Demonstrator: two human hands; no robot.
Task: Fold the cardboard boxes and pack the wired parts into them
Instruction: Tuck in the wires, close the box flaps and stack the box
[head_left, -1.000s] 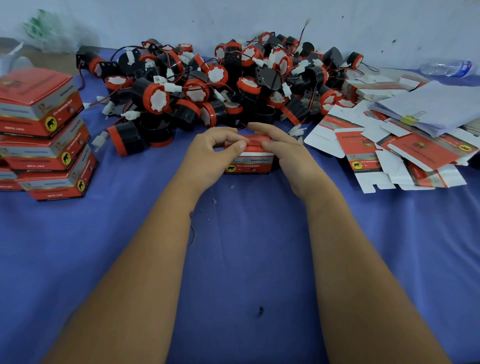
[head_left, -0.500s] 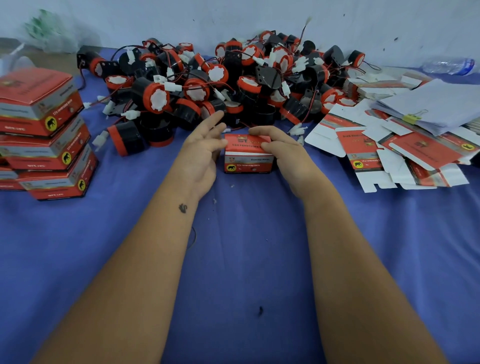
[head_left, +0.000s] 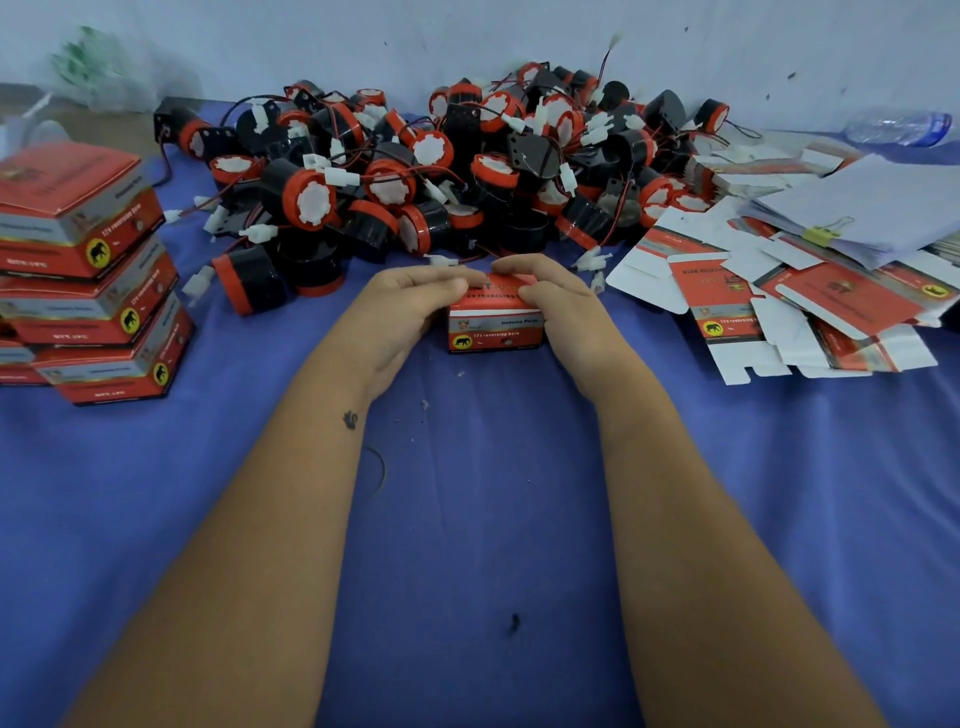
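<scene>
Left hand (head_left: 410, 306) and right hand (head_left: 558, 306) both grip a small red box (head_left: 496, 327) at centre frame, fingers curled over its top edge, thumbs at the upper front. Box stands on the blue cloth (head_left: 467, 519), front face toward the camera, lid looks down. Fingertips of both hands nearly meet over the top of the box. Both forearms run in from the bottom of the frame.

Just behind the hands, upper centre: big pile of wired parts (head_left: 441, 171), black bodies with red rims, white connectors, thin wires. Left of frame: stack of packed boxes (head_left: 88, 270), same red print. Right of frame: flat unfolded box blanks (head_left: 769, 312) spread in a loose heap, with a clipped sheaf of white paper (head_left: 872, 208) lying on top. Upper right corner: plastic bottle (head_left: 904, 127) lying on its side, blurred.
</scene>
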